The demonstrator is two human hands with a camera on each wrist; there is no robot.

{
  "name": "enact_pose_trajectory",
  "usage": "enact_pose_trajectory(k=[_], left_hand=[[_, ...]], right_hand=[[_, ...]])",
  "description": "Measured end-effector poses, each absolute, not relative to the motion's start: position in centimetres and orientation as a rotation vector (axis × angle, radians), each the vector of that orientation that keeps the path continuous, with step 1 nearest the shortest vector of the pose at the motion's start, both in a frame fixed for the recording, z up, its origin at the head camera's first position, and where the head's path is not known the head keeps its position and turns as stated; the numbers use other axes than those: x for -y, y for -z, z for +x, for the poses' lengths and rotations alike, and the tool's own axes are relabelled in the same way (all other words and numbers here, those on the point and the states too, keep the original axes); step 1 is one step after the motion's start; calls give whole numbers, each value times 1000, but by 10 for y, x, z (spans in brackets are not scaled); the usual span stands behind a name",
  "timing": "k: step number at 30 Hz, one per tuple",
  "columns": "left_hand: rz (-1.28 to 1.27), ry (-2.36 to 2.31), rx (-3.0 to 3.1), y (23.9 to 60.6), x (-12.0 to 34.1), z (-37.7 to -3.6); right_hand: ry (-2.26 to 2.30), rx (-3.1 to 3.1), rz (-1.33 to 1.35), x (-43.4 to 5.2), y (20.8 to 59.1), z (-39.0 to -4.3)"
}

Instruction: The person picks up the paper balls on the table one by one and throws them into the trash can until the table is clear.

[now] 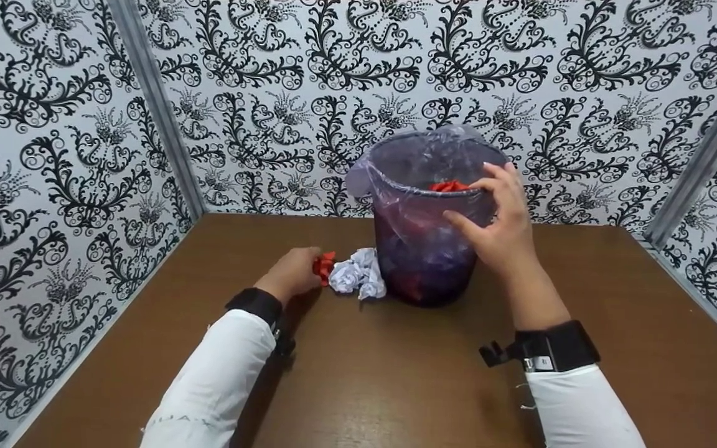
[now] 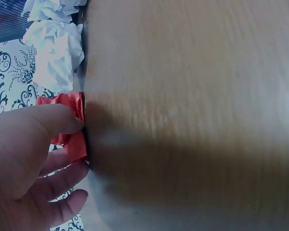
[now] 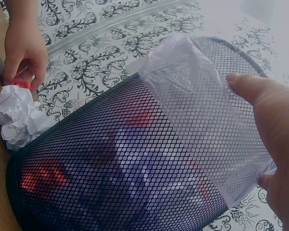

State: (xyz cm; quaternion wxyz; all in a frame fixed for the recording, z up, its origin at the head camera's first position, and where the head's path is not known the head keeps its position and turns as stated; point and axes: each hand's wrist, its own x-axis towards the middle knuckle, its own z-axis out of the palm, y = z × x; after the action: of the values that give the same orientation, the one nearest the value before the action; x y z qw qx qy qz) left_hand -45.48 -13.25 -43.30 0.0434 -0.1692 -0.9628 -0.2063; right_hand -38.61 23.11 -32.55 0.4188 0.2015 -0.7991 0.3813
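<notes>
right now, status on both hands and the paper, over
Left hand grips red paper ball on the table. Right hand at mesh bin rim, holding nothing. White crumpled paper sits between left hand and bin.

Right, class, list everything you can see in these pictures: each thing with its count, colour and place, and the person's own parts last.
mesh wastebasket: one, black, standing on the table near the back wall.
plastic liner bag: one, clear, inside the basket and folded over its rim.
red paper in the basket: at least one piece, at the rim by the right hand's fingers; more red shows through the mesh.
crumpled white paper: two balls, it seems, on the table left of the basket.
crumpled red paper: one, pinched by the left hand.
table: one, brown wood.
patterned walls: black and white, on three sides.
wrist straps: two, black.
sleeves: two, white.
left hand: on the table.
right hand: at the basket's rim.
</notes>
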Motion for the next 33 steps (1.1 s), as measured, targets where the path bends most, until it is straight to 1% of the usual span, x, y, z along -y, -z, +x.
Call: enact_pose_trajectory(k=[13,22,28,33], left_hand=[[-537,721,2922,438,137,-454],[-558,673,2940,436,147,-445],[-648,704,2889,420,151,-432],[-642,930,2838,397,153,-425]], right_hand=[[-940,2006,496,-232,327,-387],[-929,2027,494,-229,325,-385],[-936,2021,496,-230,326,-385],[-966,1999,503,-231,327,-386]])
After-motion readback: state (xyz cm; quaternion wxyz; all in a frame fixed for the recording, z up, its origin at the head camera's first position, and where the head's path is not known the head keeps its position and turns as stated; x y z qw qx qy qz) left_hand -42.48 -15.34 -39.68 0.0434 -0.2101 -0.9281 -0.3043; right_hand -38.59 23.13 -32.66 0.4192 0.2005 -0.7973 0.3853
